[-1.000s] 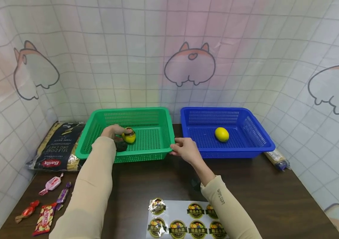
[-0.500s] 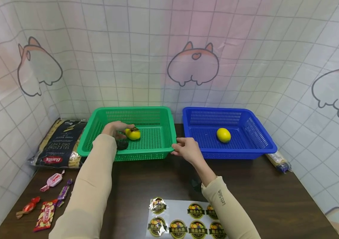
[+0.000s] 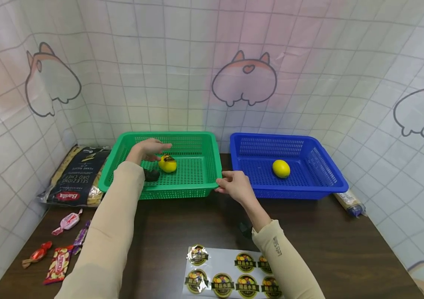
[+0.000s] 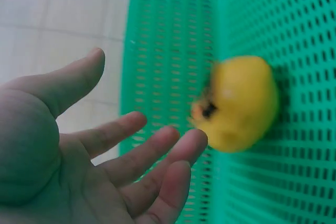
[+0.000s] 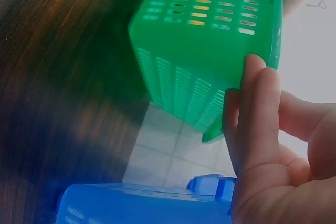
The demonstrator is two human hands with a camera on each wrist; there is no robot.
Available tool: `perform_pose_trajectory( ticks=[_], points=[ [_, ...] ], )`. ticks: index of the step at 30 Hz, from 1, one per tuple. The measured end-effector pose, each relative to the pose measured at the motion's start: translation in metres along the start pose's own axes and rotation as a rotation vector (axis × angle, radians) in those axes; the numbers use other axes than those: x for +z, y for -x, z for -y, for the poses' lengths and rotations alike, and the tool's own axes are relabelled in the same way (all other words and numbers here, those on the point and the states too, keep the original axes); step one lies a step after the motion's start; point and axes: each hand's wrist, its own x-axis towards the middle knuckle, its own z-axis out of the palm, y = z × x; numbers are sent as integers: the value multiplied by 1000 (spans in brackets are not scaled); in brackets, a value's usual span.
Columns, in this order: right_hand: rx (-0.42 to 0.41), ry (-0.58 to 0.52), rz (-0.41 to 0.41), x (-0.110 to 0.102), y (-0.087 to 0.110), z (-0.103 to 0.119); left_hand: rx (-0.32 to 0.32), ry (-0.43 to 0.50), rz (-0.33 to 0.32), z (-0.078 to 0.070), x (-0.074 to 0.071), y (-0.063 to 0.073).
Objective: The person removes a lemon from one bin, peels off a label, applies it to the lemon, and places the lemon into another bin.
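In the green basket [image 3: 179, 194] sits a yellow, lemon-like fruit [image 3: 167, 164] with a dark-and-gold sticker on its upper side. My left hand [image 3: 150, 148] hovers beside and above it, fingers spread and loosely bent, holding nothing. The left wrist view has the fruit [image 4: 239, 106] past the fingertips, a little blurred. A dark, roundish thing [image 3: 152, 175] lies nearer the basket's front wall, partly behind my left sleeve. At the basket's front right corner my right hand [image 3: 234, 185] pinches the rim between thumb and fingers; the right wrist view shows the fingers [image 5: 258, 114] against the outer wall.
A blue basket [image 3: 290, 194] with a lemon [image 3: 281, 169] stands to the right. A sticker sheet [image 3: 215, 265] lies in front. A pasta bag [image 3: 77, 178] and several wrapped sweets [image 3: 58, 264] are at left, a small packet [image 3: 350, 202] at far right.
My left hand has let go of the yellow fruit and risen up and back from it. The fruit has shifted slightly and its sticker shows more. The right hand keeps its hold.
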Motion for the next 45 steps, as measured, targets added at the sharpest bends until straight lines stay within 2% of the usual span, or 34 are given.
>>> perform_pose_trajectory(
  ticks=[10, 15, 19, 26, 33, 37, 45],
  points=[
    [2, -18, 4, 1, 2, 0, 199, -74, -8, -29, 2, 22],
    [-4, -18, 14, -1, 3, 2, 283, -41, -17, -41, 12, 34],
    [-14, -7, 9, -2, 4, 3, 366, -29, -35, -47, 23, 42],
    [-20, -7, -5, 3, 5, 3, 521, -114, -107, -48, 56, 58],
    [-2, -49, -11, 5, 7, 1, 603, -70, -142, -46, 86, 67],
    [-4, -66, -4, 5, 6, 0, 634, -47, -132, -45, 98, 70],
    [1, -79, 21, 4, 7, 2, 651, 1, -121, -38, 115, 72]
  ],
)
